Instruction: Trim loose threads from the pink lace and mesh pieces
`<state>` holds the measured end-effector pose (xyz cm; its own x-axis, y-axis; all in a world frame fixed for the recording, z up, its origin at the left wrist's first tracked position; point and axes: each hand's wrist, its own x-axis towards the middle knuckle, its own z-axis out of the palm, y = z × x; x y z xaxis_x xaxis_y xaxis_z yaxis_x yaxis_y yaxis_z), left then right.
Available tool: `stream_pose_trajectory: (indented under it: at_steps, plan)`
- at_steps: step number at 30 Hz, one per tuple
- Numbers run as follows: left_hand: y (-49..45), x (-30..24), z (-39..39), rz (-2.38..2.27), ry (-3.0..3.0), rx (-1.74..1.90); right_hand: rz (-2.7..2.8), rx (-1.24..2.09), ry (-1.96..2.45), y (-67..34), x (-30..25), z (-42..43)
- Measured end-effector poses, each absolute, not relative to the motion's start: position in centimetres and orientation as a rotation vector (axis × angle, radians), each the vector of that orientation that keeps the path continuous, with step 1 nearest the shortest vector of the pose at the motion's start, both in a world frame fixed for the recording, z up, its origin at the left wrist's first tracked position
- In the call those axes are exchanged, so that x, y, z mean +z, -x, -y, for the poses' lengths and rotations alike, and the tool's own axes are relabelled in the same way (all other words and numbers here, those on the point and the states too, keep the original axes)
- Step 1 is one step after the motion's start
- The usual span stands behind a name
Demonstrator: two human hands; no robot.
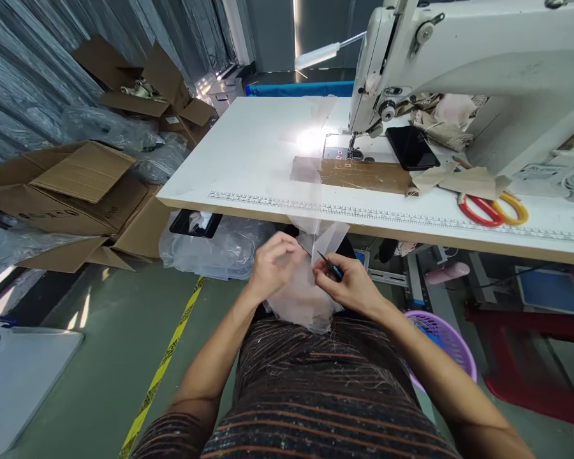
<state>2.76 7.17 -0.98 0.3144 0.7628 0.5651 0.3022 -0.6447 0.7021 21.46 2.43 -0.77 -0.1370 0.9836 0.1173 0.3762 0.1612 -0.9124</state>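
Sheer white fabric (pixel 302 299) hangs from the table's front edge and bunches over my lap. At its left side is my left hand (pixel 276 262), fingers curled and pinched at the fabric's edge, slightly blurred. My right hand (pixel 347 282) is closed around small thread snips (pixel 335 270) with a blue handle. Their dark pointed tip slants up and left beside a raised flap of the fabric, and the fingers hide part of the handle. My right fingertips also touch the fabric.
Ahead stands a white sewing machine (pixel 377 76) on a white table (pixel 249 159). On the tabletop lie a brown strip (pixel 363 176), a black phone (pixel 412 148) and red-and-yellow-handled scissors (pixel 492 209). A purple basket (pixel 452 338) stands low right; cardboard boxes (pixel 71 185) are at left.
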Motion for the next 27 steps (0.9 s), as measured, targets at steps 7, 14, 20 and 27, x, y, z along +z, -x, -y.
stream_pose_trajectory:
  at_steps: [7,14,20,27]
  plan:
    - [-3.2,-3.3,-9.3,-0.908,-1.863,1.176,1.640,1.076,1.202,-21.2,-1.1,-2.1]
    - [-3.0,-3.3,-9.9,-0.554,-1.704,0.859,1.737,1.151,1.043,-22.1,-1.4,-2.0]
    - [-2.3,-3.1,-9.2,-0.721,-1.535,0.880,1.743,1.164,1.163,-23.3,-2.3,-3.3]
    - [-1.8,-2.7,-8.2,-0.885,-1.465,0.916,1.721,1.065,1.328,-22.4,-2.6,-5.4]
